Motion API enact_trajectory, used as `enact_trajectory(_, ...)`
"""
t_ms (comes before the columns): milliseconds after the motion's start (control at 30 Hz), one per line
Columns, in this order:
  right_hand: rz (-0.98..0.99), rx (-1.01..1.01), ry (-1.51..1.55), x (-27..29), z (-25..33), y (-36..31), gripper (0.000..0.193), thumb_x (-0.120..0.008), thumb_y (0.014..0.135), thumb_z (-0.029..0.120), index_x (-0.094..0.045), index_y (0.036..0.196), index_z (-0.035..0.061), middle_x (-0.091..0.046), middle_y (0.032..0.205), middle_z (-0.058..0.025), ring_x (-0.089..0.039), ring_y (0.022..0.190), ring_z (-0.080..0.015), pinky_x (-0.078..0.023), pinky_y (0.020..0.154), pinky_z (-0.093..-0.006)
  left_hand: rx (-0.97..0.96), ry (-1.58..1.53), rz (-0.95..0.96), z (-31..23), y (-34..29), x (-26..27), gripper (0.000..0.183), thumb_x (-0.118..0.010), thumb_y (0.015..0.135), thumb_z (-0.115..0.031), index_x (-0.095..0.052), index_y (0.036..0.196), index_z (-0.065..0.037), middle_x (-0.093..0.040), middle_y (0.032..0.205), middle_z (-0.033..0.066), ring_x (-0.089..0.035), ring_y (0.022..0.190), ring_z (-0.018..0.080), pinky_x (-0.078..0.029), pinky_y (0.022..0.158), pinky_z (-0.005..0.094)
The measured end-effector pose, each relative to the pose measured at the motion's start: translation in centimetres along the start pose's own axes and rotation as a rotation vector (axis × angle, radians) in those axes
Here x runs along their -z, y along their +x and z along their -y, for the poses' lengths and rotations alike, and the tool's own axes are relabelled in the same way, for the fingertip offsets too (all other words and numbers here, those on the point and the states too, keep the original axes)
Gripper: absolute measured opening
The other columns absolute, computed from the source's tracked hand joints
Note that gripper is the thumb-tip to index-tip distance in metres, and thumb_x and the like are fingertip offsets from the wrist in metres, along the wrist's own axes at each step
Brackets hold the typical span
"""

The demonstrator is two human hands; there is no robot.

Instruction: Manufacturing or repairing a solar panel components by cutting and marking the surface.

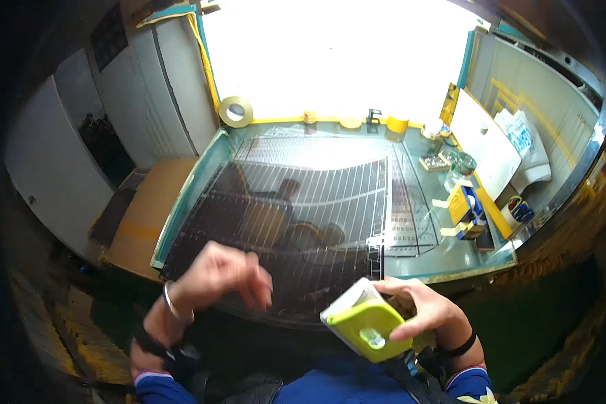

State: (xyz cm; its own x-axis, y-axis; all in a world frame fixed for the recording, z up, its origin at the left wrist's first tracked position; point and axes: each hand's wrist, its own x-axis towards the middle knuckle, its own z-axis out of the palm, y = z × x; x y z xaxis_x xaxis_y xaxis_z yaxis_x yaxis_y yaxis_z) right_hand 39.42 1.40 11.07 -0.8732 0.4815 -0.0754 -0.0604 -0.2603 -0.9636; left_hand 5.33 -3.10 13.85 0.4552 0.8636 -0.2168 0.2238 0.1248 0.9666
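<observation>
In my right hand is a small plastic box with a lime-green face and a white body. The thumb lies on the green side and the fingers wrap behind; the box is tilted, and a gap shows between its green and white parts. What is inside cannot be made out. My left hand, smeared by motion, hovers over the near left part of a dark glossy sheet with thin pale lines. Its fingers look bent downward, but whether they hold anything is unclear.
The sheet lies on a glass-topped table before a glaring bright panel. Tape rolls line the back edge. On the right stand a yellow-and-blue tape dispenser, a glass jar and a cup of tools. Cardboard is at left.
</observation>
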Motion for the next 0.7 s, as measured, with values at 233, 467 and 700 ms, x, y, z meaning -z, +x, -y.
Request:
enact_trajectory(233,0.101,0.171,-0.673,-1.6,4.8,-3.9,0.079,-0.078,0.051,0.025,-0.047,0.116,-0.0065,-0.056,0.095,-0.0127,-0.052,0.08,-0.0162,-0.04,0.075,-0.0244,-0.128,0.962,-0.654,3.6,17.3,7.1,0.062,-0.039,0.084,-0.051,-0.042,0.12,-0.001,-0.045,0.121,0.0195,-0.04,0.114,0.0331,-0.029,0.096,0.0367)
enact_trajectory(467,0.187,0.297,-0.79,-1.2,5.1,-5.2,0.086,-0.081,0.049,0.023,-0.042,0.125,0.0087,-0.051,0.115,-0.0215,-0.053,0.085,-0.0272,-0.043,0.075,-0.0336,-0.222,0.936,-0.413,7.4,23.4,8.0,0.048,-0.04,0.082,-0.054,-0.058,0.096,-0.011,-0.053,0.104,0.0108,-0.044,0.105,0.0276,-0.028,0.088,0.0435)
enact_trajectory(700,0.188,0.248,-0.756,-2.0,6.7,-3.8,0.081,-0.079,0.054,0.033,-0.045,0.119,-0.001,-0.059,0.094,-0.0188,-0.059,0.079,-0.0251,-0.044,0.072,-0.0302,-0.176,0.856,-0.532,7.5,20.8,11.7,0.063,-0.048,0.079,-0.053,-0.047,0.114,0.0,-0.05,0.113,0.0185,-0.043,0.112,0.0289,-0.03,0.095,0.0381)
